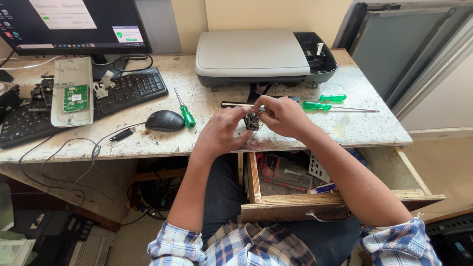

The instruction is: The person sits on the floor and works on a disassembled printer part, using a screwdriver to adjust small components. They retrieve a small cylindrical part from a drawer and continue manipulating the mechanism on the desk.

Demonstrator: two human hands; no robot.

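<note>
Head view. Both hands meet over the front edge of the desk [345, 129], just above the open wooden drawer [295, 204]. The left hand [221, 132] and the right hand [283, 116] grasp between them a small dark mechanical part [252, 121]; the fingers of both are clenched on it, the left from its left side and below, the right from above and its right side. The part is lifted clear of the desk surface, near the front of the grey printer [256, 54].

Judgement: the step in hand appears to be close handling of the small part, either taking it apart or fitting a piece to it. The next move likely calls for a steady pinch by one hand while the other works, and perhaps a tool.

Surroundings: two green-handled screwdrivers [325, 102] lie just right of the hands, a third green screwdriver [185, 112] lies to the left beside the black mouse [165, 120]. Farther left sit a black keyboard [130, 88], a grey opened casing with a green circuit board [74, 91] and a monitor [74, 24]. Loose cables [74, 148] trail over the desk edge.

Obstructions: the open drawer stands directly under the hands, so a dropped piece could fall among its contents. The printer crowds the space behind.
</note>
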